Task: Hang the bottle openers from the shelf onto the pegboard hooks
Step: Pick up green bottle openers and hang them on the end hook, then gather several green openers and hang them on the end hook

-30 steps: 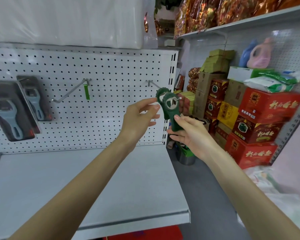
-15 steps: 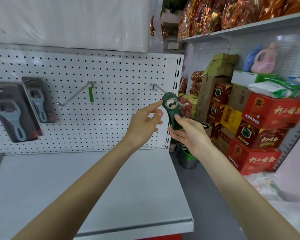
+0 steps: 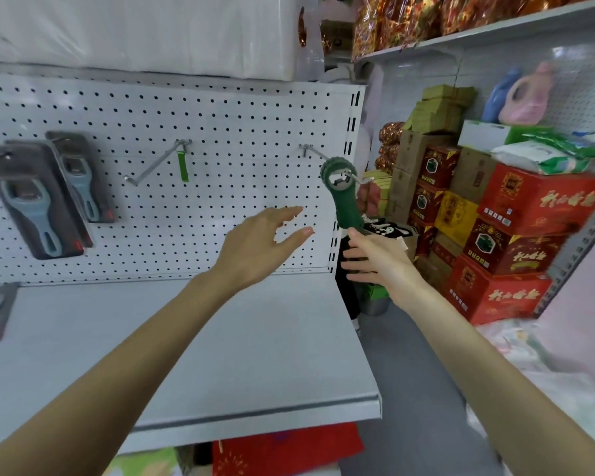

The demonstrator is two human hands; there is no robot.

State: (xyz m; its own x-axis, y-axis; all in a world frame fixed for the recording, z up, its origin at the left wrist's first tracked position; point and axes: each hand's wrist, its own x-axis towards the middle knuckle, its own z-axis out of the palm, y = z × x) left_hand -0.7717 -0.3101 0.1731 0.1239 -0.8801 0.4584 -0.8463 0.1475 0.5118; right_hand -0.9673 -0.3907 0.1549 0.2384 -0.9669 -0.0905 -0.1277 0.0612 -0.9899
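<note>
Now, from the head view, red cartons (image 3: 540,204) at the right carry yellow characters too blurred to read, and the green bottle opener (image 3: 344,204) hangs by its head opening on the rightmost hook (image 3: 312,152) of the pegboard (image 3: 220,125), above the shelf (image 3: 237,338). Since half a second ago the left hand (image 3: 255,249) has left the opener's head and dropped away, fingers spread, holding nothing, while the right hand (image 3: 382,259) has loosened off the handle, its straight fingers just touching the lower end.
</note>
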